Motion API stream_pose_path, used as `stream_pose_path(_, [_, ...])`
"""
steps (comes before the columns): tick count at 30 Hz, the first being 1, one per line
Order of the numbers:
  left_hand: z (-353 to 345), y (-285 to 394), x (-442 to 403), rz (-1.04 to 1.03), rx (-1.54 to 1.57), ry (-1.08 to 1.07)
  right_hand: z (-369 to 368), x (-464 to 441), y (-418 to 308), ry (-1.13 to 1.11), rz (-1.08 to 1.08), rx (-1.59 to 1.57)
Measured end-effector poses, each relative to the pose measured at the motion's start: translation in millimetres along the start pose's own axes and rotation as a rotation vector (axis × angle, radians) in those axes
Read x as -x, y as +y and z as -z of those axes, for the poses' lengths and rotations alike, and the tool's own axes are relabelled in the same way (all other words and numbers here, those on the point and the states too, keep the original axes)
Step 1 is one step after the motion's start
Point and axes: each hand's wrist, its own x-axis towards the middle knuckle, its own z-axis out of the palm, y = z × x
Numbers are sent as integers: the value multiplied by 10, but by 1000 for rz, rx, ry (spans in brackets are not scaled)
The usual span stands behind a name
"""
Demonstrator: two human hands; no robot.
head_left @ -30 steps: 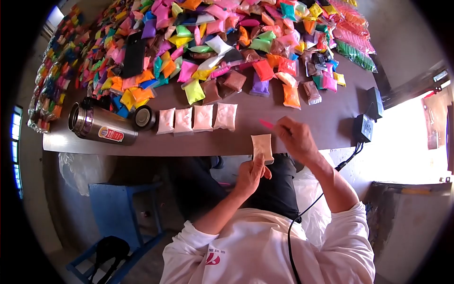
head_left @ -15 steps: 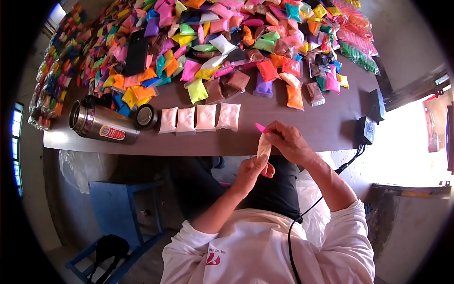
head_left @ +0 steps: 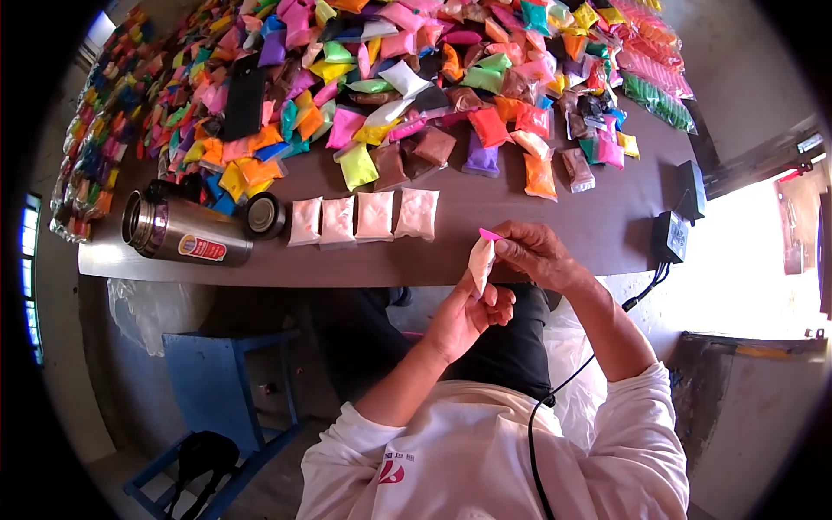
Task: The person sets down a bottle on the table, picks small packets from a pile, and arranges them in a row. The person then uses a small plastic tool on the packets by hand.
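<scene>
A small clear packet with pale pink filling [head_left: 481,263] stands upright just off the table's front edge. My left hand [head_left: 468,322] pinches its lower end, with the other fingers loosely curled. At the packet's top edge, my right hand [head_left: 536,254] grips a small flat bright-pink piece [head_left: 490,234] between thumb and fingers; its kind I cannot make out. To the left, several similar pale pink packets [head_left: 374,216] lie in a row on the table.
A steel flask [head_left: 186,232] lies on its side beside its round lid [head_left: 264,215]. Heaped colourful packets [head_left: 416,87] cover the back of the table [head_left: 347,270], with a black phone [head_left: 244,98] on them. A black box with cables [head_left: 670,238] sits at right; a blue chair [head_left: 208,381] stands lower left.
The packet has turned to show more of its broad side. The pink piece has tilted and shifted slightly right along the top edge. My left hand's fingers have opened out a little.
</scene>
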Motion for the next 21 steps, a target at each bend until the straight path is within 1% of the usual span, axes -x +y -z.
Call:
stream_pose_path(1, [22,-15,-9,5,1,-1,45,-6,53,91,151,282])
stream_pose_path(2, [63,-39,-17,-32,-45,19,83,3,85,182,301,566])
stream_pose_path(3, [70,-48,-26,-69,-92,39,96,48,80,187,298,566])
stream_pose_path(4, [64,-62,-35,-65,-91,38,87,120,62,279,263,645])
stream_pose_path(5, [45,-78,-48,-86,-183,116,74,182,36,371,227,725])
stream_pose_path(6, [24,-97,-63,-107,-275,193,61,229,-2,375,224,725])
stream_pose_path(7, [12,-126,-73,-100,-274,192,42,279,-46,463,150,722])
stream_pose_path(8, [2,-151,-87,-142,-333,222,22,319,-78,551,79,716])
stream_pose_path(9, [0,-170,-94,-184,-394,251,-15,351,-93,557,76,715])
stream_pose_path(10, [4,-188,-101,-177,-395,250,-67,379,-101,571,99,727])
stream_pose_path(12, [17,-222,-113,-246,-497,262,-168,432,-43,591,119,736])
stream_pose_path(13, [11,-230,-118,-242,-500,259,-215,446,23,539,174,786])
stream_pose_path(14, [1,-240,-116,-289,-545,249,-249,441,60,485,228,835])
stream_pose_path(15, [-3,-251,-110,-335,-590,238,-273,433,45,477,247,880])
stream_pose_path(16, [6,-264,-106,-330,-591,238,-257,424,53,480,244,877])
stream_pose_path(18, [26,-287,-106,-315,-565,235,-196,377,78,492,172,925])
stream_pose_path(19, [18,-289,-110,-310,-567,230,-169,356,95,498,170,925])
stream_pose_path(21, [-11,-292,-102,-313,-608,286,-127,315,126,560,193,899])
